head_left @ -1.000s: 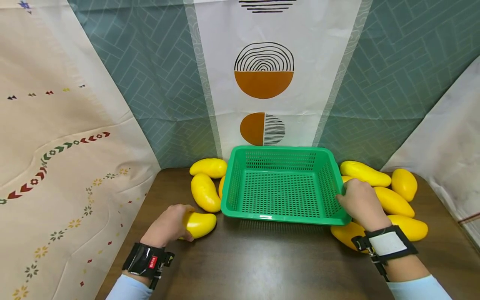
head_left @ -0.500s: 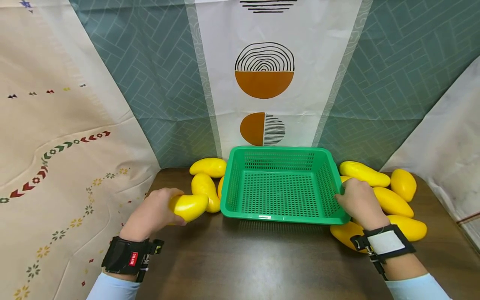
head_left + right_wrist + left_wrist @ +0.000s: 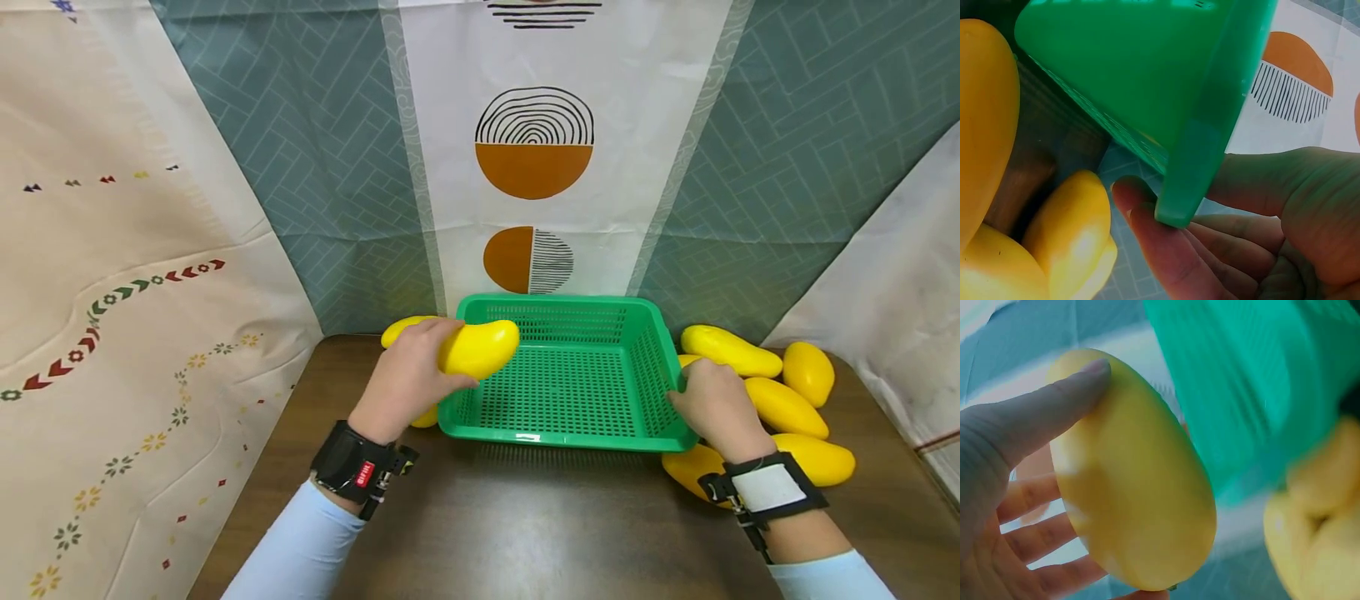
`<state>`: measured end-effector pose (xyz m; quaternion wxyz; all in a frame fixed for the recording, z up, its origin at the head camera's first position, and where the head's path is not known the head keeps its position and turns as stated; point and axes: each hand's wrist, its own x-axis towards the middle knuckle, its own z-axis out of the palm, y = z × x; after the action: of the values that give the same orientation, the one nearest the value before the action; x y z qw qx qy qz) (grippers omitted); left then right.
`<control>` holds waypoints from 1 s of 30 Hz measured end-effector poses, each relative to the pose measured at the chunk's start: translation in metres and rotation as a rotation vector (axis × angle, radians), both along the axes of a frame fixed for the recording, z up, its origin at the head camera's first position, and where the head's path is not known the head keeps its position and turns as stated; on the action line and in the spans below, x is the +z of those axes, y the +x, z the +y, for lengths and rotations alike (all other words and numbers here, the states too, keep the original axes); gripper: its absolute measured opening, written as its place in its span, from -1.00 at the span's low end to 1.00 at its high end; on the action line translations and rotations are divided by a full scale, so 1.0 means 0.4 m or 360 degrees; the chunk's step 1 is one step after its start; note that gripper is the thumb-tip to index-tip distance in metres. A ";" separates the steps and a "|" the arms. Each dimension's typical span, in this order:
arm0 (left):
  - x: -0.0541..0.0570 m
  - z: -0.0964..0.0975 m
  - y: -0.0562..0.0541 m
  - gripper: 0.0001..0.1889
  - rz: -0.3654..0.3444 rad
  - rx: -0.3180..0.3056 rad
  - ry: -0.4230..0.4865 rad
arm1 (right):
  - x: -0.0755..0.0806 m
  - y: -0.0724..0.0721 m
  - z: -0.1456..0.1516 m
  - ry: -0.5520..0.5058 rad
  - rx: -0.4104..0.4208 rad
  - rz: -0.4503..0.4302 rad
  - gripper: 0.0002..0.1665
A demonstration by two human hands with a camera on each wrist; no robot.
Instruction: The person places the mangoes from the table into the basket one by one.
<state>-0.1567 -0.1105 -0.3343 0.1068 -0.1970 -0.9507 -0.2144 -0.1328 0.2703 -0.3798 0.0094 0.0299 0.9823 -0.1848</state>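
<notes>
A yellow mango (image 3: 480, 348) is gripped in my left hand (image 3: 408, 375), up in the air over the left side of the green plastic basket (image 3: 555, 442). The left wrist view shows the thumb lying across the mango (image 3: 1135, 481) and the other fingers curled behind it. My right hand (image 3: 722, 404) pinches the basket's right rim; in the right wrist view the thumb and fingers lie on either side of that rim (image 3: 1200, 150). The basket's visible floor holds nothing, though the left hand and mango cover its far left part.
Several mangoes lie right of the basket, among them a far one (image 3: 731, 350) and a near one (image 3: 813, 458). Others sit at its left, including one (image 3: 405, 329) partly hidden by my left hand. A patterned cloth (image 3: 360, 167) hangs behind the brown table (image 3: 480, 525).
My left hand has lifted the mango off the table and carried it right and farther back, over the basket. The right hand has stayed at the rim.
</notes>
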 end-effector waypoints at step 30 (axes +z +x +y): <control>-0.177 0.173 -0.016 -0.27 -0.0235 -0.0190 -0.0309 | 0.008 -0.007 -0.005 0.0034 -0.0030 -0.0057 -0.74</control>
<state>-0.1632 -0.0413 -0.4051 0.0040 -0.2464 -0.9588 -0.1414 -0.1355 0.2683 -0.3766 0.0248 0.0427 0.9835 -0.1739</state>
